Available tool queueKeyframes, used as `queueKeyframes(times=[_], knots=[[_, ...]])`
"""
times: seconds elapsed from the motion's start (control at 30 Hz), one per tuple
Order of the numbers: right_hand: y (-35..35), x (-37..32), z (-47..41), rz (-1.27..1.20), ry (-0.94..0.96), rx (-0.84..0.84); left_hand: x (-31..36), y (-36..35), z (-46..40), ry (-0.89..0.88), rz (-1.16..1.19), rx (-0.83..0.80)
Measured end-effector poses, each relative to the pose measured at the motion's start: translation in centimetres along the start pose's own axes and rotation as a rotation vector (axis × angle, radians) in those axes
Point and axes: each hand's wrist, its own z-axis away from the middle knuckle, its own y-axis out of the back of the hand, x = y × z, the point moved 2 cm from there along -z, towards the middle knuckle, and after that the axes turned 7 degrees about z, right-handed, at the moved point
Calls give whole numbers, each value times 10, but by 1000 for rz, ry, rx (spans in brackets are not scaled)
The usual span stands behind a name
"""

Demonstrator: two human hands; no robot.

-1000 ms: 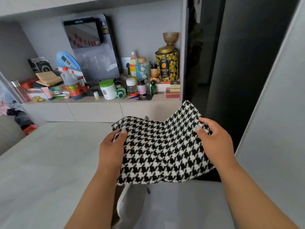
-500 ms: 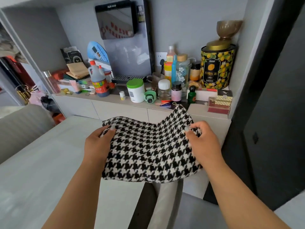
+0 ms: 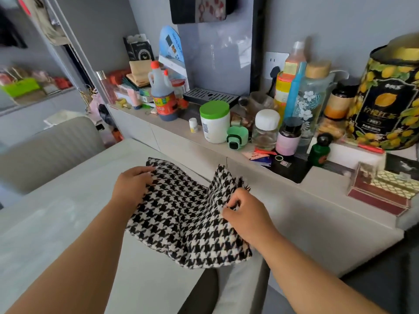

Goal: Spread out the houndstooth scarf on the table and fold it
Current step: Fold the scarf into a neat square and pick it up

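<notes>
Houndstooth scarf [image 3: 186,214] stretched between left grip [image 3: 131,189] and right grip [image 3: 244,216].

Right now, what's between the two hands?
In the head view, only the scarf spans the gap between the left hand and right hand, sagging in the middle; both hands grip it.

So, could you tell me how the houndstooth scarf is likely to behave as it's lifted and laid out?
Probably floppy: the houndstooth scarf sags between the left hand and right hand. Likely light, since fingertip pinches seem to hold it. It may slide off the table, as its near edge overhangs.
</notes>
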Motion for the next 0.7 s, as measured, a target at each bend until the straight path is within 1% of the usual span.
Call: queueKeyframes(times=[0.13, 0.2, 0.33, 0.37, 0.43, 0.5, 0.53, 0.63, 0.7], knots=[[-19, 11, -21, 35, 15, -100, -6, -10, -25, 9, -130, -40], [-27, 13, -31, 52, 29, -118, -7, -15, -39, -18, -185, -37], [-40, 10, -43, 31, 53, -48, -1, -28, -70, -184, -320, 1], [-44, 9, -45, 38, 57, -53, 1, -31, -78, -216, -367, 15], [-51, 8, -46, 132, 56, -150, -1, -37, -92, -237, -528, 29], [-54, 8, -49, 321, 59, -263, -13, -41, -98, -191, -729, 34], [-53, 7, -53, 404, 59, -289, -22, -44, -96, -161, -786, 24], [-48, 6, -68, 559, 60, -320, -58, -57, -75, -110, -870, -56], [-52, 9, -84, 664, 63, -397, -85, -69, -53, -82, -875, -143]])
